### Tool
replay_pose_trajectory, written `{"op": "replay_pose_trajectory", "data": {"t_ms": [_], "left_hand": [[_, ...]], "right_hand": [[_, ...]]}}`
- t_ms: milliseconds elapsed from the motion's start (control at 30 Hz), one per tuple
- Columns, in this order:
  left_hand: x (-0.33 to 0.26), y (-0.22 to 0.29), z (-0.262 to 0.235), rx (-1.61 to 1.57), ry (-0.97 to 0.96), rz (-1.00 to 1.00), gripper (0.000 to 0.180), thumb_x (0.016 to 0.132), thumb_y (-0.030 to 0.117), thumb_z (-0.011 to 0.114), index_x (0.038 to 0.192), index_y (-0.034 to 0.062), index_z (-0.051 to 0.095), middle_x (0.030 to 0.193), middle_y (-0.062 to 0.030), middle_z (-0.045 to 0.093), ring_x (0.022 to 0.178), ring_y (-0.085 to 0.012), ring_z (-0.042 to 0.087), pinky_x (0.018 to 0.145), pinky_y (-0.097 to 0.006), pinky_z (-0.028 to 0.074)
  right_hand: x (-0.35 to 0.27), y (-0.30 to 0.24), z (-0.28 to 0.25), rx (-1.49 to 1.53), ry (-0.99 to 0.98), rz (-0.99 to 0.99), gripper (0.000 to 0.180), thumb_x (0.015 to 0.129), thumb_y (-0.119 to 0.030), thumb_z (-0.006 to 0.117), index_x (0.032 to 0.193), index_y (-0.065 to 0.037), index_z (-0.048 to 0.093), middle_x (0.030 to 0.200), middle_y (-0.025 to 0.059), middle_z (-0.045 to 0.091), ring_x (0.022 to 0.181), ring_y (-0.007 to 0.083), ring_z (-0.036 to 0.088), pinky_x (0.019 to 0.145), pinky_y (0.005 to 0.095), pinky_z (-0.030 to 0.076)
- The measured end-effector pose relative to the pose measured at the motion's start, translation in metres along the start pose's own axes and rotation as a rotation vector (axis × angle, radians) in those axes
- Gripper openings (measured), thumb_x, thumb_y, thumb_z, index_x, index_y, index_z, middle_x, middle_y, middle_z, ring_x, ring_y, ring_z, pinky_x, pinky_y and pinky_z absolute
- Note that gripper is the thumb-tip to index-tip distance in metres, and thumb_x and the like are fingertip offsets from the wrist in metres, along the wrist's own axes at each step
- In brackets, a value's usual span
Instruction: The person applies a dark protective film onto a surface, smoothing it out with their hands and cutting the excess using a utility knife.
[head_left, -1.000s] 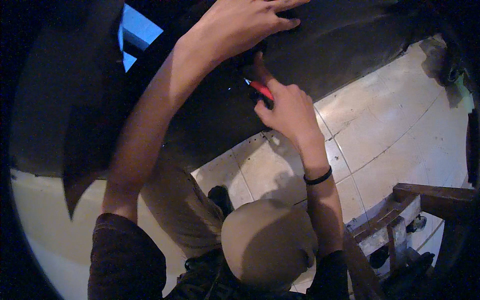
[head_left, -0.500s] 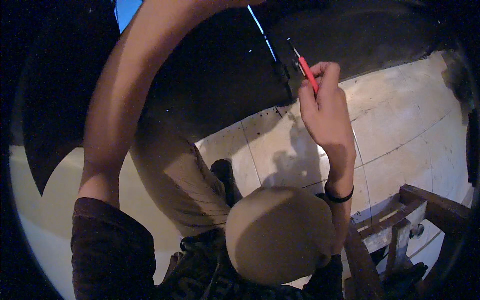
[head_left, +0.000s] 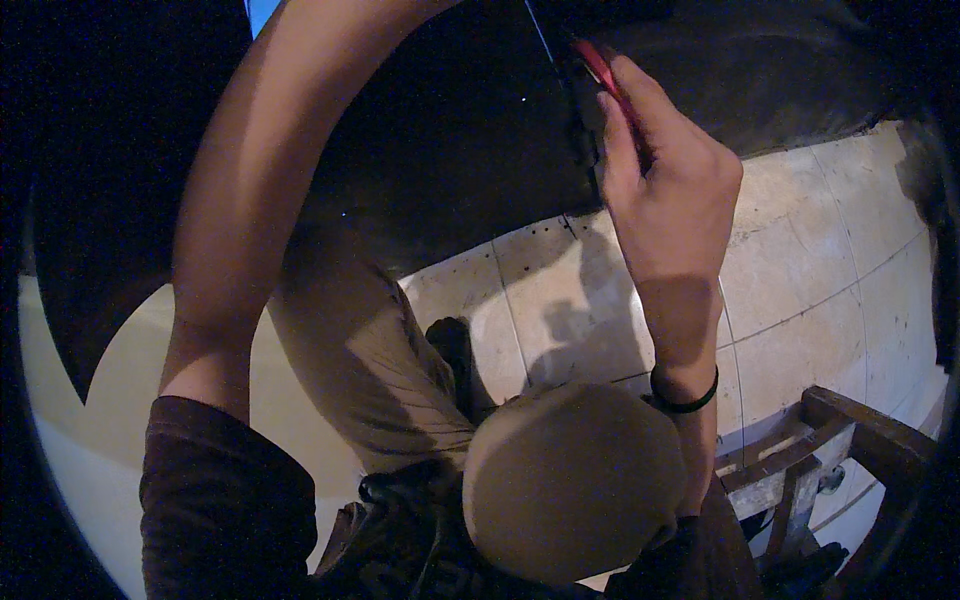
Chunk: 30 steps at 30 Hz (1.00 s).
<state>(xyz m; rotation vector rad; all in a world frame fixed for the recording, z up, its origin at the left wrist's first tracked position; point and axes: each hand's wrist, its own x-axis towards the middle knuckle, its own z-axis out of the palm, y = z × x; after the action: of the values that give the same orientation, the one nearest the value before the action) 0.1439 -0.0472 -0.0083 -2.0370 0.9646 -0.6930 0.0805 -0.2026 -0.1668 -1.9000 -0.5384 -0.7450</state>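
My right hand is closed around a slim red tool, pinched between thumb and fingers and pointing up and away. Its far end is lost against the dark background, so its exact kind is unclear. Beside it runs a thin dark edge or strip on a large dark surface, with a narrow bluish line of light further up. My left forearm arches up across the left side, and the hand itself lies beyond the upper edge of the picture.
Below the dark surface spreads a light tiled floor. My bent knees in tan trousers fill the lower middle. A worn wooden frame like a stool or chair stands at the lower right. A pale surface lies at far left.
My right hand has moved up and away with the red tool, whose thin metal tip no longer shows. My left hand's fingertips have slipped out past the upper edge.
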Motion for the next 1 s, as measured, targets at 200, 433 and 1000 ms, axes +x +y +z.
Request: {"op": "replay_pose_trajectory", "data": {"t_ms": [200,433,1000], "left_hand": [[0.005,0.005,-0.016,-0.034,-0.048,0.004,0.044,0.095,0.01,0.065,0.134,0.0284,0.072,0.172,-0.0074,0.031,0.163,-0.0217,0.016,0.129,-0.064,-0.001],[0.023,0.024,0.017,-0.067,0.09,-0.037,0.044,0.091,0.01,0.072,0.132,0.0278,0.073,0.171,-0.0074,0.032,0.162,-0.0228,0.019,0.13,-0.064,0.0],[0.002,0.006,-0.001,0.004,-0.017,-0.002,0.048,0.092,0.003,0.063,0.132,0.0281,0.073,0.171,-0.0062,0.033,0.162,-0.0209,0.017,0.129,-0.064,-0.004]], "right_hand": [[0.003,-0.002,-0.005,0.04,-0.016,0.017,0.026,0.094,-0.007,0.075,0.12,-0.004,0.076,0.1,0.021,0.076,0.076,0.0284,0.076,0.068,0.0349,0.058],[-0.004,0.014,-0.007,-0.175,-0.037,-0.006,0.039,0.091,-0.003,0.073,0.129,-0.009,0.072,0.084,0.0144,0.071,0.073,0.0338,0.07,0.066,0.0409,0.056],[0.001,-0.022,0.011,-0.14,-0.081,0.043,0.034,0.092,-0.004,0.069,0.125,-0.012,0.071,0.081,0.0189,0.071,0.072,0.0389,0.07,0.063,0.0476,0.055]]}}
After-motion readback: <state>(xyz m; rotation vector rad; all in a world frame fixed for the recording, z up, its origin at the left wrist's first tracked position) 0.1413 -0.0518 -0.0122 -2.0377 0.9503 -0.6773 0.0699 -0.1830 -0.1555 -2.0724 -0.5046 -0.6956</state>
